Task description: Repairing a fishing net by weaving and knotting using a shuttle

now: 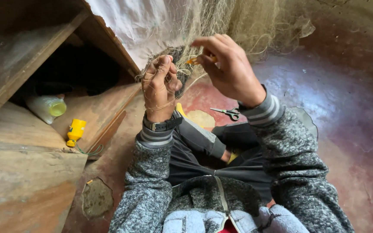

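Fingers (162, 69) of the left hand (159, 88) are curled tight around a bunch of fine fishing net (221, 21), with some strands looped down over the wrist above a dark watch (162, 125). Right hand (229, 69) is just beside it, fingertips pinched on a small orange netting needle (194, 61) that sits right against the mesh. So both hands are clenched on something, nothing loose.

The net hangs down from the top edge of the view, next to a white cloth (139, 26). Below the hands, a pair of scissors (226, 112) lies on the reddish floor (350, 108) near the person's crossed legs, well apart from either hand.

Off to the left there's a wooden shelf (96, 108) with a yellow spool-looking thing (76, 130) near its front edge and a pale plastic bottle (46, 108) lying deeper in.
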